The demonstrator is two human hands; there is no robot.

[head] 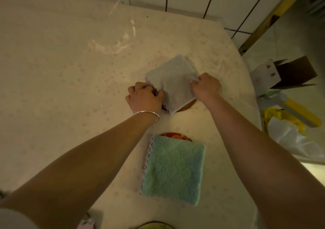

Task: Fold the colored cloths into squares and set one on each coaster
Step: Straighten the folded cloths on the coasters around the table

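Now both hands' fingers pinch the pale cloth.

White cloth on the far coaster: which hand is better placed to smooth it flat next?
Probably the right hand: it grips the white cloth from the side; the left hand sits at the corner.

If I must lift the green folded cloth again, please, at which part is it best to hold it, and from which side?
Probably pinch the green folded cloth at its plain right edge, coming from the right with the right hand. That edge looks smooth and closed, while the left edge shows loose scalloped pink trim that could fan open. It lies flat on a coaster, so slide fingers underneath.
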